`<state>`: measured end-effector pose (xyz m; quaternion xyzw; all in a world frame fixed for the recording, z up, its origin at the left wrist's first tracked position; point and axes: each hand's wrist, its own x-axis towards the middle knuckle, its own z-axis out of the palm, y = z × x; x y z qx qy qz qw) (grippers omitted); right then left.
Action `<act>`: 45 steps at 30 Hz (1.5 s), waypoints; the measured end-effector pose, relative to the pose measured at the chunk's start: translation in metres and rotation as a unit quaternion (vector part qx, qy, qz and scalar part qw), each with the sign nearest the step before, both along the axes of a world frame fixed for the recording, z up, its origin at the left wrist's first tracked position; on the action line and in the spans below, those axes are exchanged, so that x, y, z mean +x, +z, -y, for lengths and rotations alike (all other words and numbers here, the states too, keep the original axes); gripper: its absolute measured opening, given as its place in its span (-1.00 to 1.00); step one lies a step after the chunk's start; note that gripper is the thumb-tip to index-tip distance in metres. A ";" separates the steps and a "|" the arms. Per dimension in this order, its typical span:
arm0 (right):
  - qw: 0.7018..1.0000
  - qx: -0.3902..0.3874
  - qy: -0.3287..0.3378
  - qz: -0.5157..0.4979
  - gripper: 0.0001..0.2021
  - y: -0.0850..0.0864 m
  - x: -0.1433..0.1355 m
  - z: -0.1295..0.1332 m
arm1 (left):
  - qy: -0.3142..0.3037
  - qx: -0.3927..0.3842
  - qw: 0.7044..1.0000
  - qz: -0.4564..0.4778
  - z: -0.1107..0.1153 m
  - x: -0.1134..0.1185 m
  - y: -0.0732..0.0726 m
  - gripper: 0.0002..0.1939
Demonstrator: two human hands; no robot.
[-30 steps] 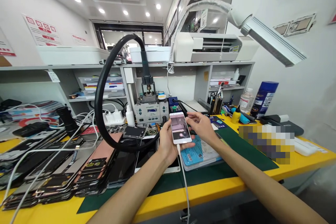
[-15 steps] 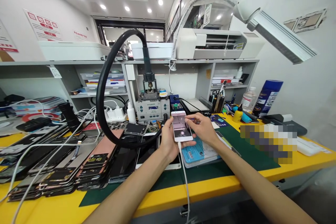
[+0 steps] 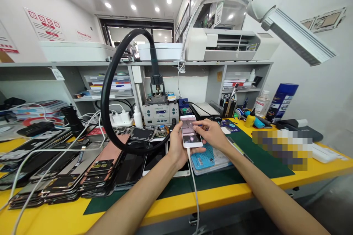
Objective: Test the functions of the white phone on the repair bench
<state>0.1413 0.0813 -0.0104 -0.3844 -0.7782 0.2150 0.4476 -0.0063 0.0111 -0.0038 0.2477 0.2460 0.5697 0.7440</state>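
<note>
A white smartphone [image 3: 192, 142] lies in my left hand [image 3: 176, 145], whose fingers wrap round it from the left and beneath. Its lit screen shows a camera-like picture with a round button near the bottom. A white cable [image 3: 193, 183] runs from the phone's lower end down past the table edge. My right hand [image 3: 212, 132] is over the screen from the right, thumb and index fingertips close together at the glass with nothing visible between them. Below the hands, a blue-and-clear package [image 3: 202, 159] rests on the green mat [image 3: 264, 165].
Stacks of phone screens and parts [image 3: 96, 176] cover the left side. A thick black hose [image 3: 106, 91] loops from the grey soldering station [image 3: 160, 114] towards my left hand. A yellow bottle [image 3: 249, 119] and a blue spray can [image 3: 282, 101] stand right. Overhead hangs a lamp [image 3: 300, 36].
My right thumb and index fingertips have shifted slightly left across the screen. The phone stays in my left hand, and the view has moved a little.
</note>
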 end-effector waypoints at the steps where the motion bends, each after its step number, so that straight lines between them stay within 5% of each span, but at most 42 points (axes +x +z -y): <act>1: 1.000 -0.002 0.002 0.001 -0.69 0.000 0.000 0.000 | 0.000 -0.001 1.000 0.000 0.000 0.000 0.000 -0.44; 10: 1.000 -0.005 0.006 -0.015 -0.68 -0.001 0.000 0.002 | 0.003 0.003 1.000 0.000 0.000 0.000 0.000 -0.47; 15: 0.991 0.007 -0.033 -0.133 -0.64 0.004 0.000 0.004 | 0.009 -0.011 1.000 -0.014 -0.002 0.000 -0.002 -0.61; 23: 0.940 -0.159 -0.023 -0.300 -0.60 0.010 0.005 0.004 | 0.043 -0.017 0.996 -0.070 -0.002 0.004 -0.005 -0.44; 29: 0.928 -0.197 -0.011 -0.316 -0.61 0.007 0.005 0.001 | 0.018 -0.021 0.999 -0.030 -0.002 0.002 -0.002 -0.57; 45: 0.932 -0.227 -0.007 -0.283 -0.72 -0.003 0.005 -0.005 | 0.014 -0.018 1.000 0.018 0.001 0.001 0.000 -0.53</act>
